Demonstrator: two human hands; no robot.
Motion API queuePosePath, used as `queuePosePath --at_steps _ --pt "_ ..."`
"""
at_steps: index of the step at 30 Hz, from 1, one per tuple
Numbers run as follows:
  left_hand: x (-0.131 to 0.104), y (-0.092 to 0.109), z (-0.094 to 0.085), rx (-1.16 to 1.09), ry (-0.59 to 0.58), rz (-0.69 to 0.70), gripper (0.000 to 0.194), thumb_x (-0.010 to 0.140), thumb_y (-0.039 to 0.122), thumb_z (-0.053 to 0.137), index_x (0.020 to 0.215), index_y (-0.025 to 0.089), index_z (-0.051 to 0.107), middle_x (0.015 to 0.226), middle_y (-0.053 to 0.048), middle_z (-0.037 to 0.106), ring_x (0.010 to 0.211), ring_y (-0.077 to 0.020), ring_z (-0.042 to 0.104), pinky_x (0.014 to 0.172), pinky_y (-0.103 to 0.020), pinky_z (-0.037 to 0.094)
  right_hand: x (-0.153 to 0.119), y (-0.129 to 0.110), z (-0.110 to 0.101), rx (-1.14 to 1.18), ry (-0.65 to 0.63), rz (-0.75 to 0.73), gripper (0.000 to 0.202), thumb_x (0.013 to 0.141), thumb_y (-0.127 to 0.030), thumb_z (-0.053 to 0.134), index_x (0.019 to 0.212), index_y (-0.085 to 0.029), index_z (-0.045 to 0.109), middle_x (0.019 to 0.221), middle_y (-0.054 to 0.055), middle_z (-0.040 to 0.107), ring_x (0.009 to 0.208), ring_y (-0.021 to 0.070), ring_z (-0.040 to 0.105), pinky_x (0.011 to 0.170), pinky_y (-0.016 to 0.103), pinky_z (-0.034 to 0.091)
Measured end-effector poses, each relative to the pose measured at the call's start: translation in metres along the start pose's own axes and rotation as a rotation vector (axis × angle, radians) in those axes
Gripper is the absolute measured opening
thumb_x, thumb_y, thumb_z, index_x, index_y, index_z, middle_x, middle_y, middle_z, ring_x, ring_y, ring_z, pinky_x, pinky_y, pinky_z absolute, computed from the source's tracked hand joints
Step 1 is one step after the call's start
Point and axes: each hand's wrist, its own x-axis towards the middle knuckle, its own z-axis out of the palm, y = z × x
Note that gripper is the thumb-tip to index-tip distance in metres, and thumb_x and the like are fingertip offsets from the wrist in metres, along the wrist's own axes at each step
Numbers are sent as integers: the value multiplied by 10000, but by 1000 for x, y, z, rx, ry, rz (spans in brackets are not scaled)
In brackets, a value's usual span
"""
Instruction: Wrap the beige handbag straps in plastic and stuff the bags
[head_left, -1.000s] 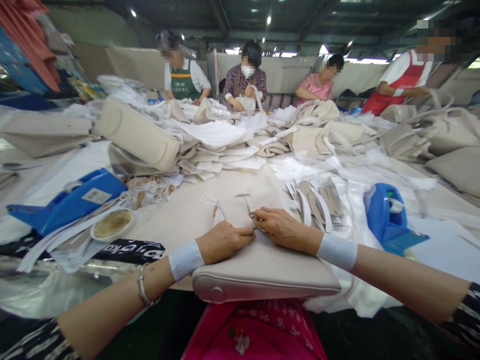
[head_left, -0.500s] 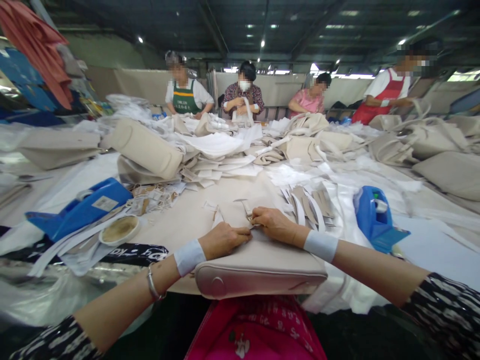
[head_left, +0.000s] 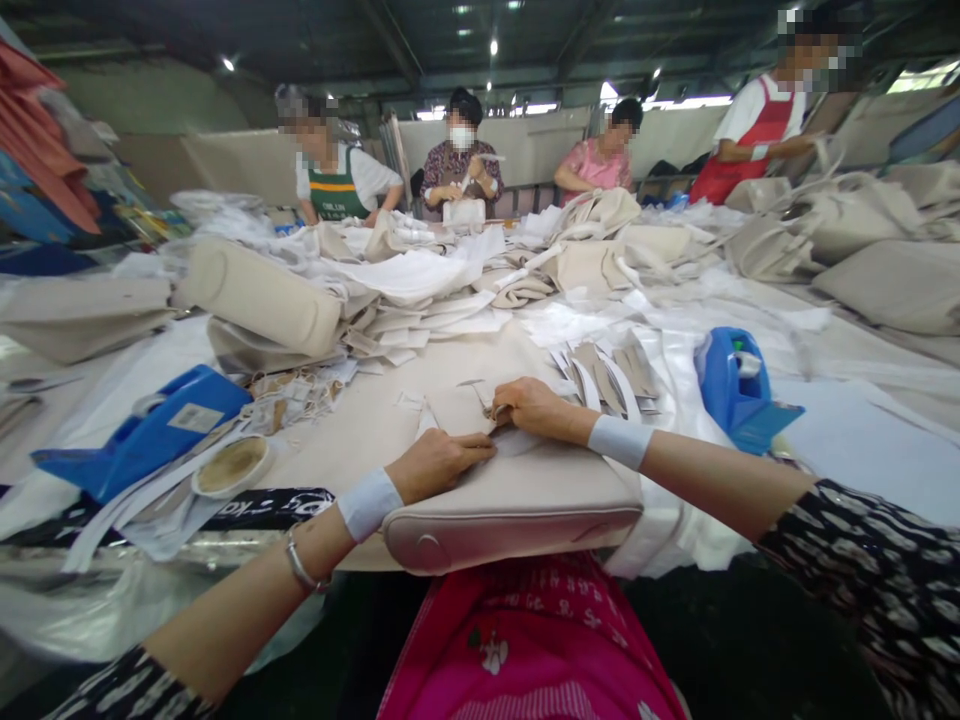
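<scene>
A beige bag (head_left: 517, 520) lies on its side at the table's front edge, its piped base facing me. My left hand (head_left: 442, 465) rests over the bag's upper part, fingers closed on its edge, with the forefinger pointing toward the other hand. Beyond it, my right hand (head_left: 534, 408) is closed in a pinch at the bag's far end; the small piece at its fingertips is too hidden to name. A thin pale strip (head_left: 429, 415) stands up just past my left fingers. To the right of my right hand lie several beige and white strips (head_left: 600, 378).
Blue tape dispensers stand at left (head_left: 142, 430) and right (head_left: 739, 385). A round dish (head_left: 232, 466) of brownish material sits near the left one. Bags (head_left: 262, 295) and white sheets (head_left: 420, 275) are heaped across the table's middle. Several co-workers stand along the far side.
The view has shifted slightly, so most things sit a little farther left. My hands stay together at the bag. The masked co-worker opposite has raised one hand with a pale strip.
</scene>
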Motion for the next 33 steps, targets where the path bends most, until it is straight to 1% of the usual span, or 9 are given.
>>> queuePosePath --at_steps 4,10,17,23,28,33 --pt "0 0 -1 -1 -12 -12 441 907 64 430 1290 240 560 1326 -19 627 889 -162 709 647 -237 539 2 2 1 8 -13 26 212 794 -81 554 834 -139 754 882 68 740 785 158 622 687 221 381" --pt "0 1 -3 4 -26 -37 434 921 87 415 1290 264 561 1345 17 616 913 -156 713 670 -219 535 8 3 0 -10 -21 60 191 786 -115 569 812 -141 756 875 76 748 780 170 625 672 227 380" --pt "0 1 -1 -7 -31 -47 444 919 87 416 1300 259 567 1337 -7 621 924 -160 712 678 -230 547 5 2 1 -43 -7 59 187 789 -115 568 812 -143 752 862 72 744 768 169 622 662 228 375" --pt "0 1 -1 -11 -39 -53 448 919 94 436 1314 268 556 1344 -8 617 921 -170 714 700 -236 549 -2 -4 2 -90 14 2 177 816 -103 549 806 -128 723 884 82 720 797 175 608 675 243 357" --pt "-1 0 1 -17 -36 -50 434 932 108 440 1321 272 540 1350 9 611 905 -179 717 709 -268 565 -10 -9 2 -135 -16 -78 179 839 -81 531 777 -120 695 888 89 690 803 172 587 669 260 335" --pt "-1 -1 3 -7 -34 -32 413 940 108 440 1313 254 538 1348 1 612 911 -174 714 695 -257 564 -15 -9 2 -173 -59 -172 205 839 -28 500 798 -123 677 874 84 666 828 176 575 688 270 342"
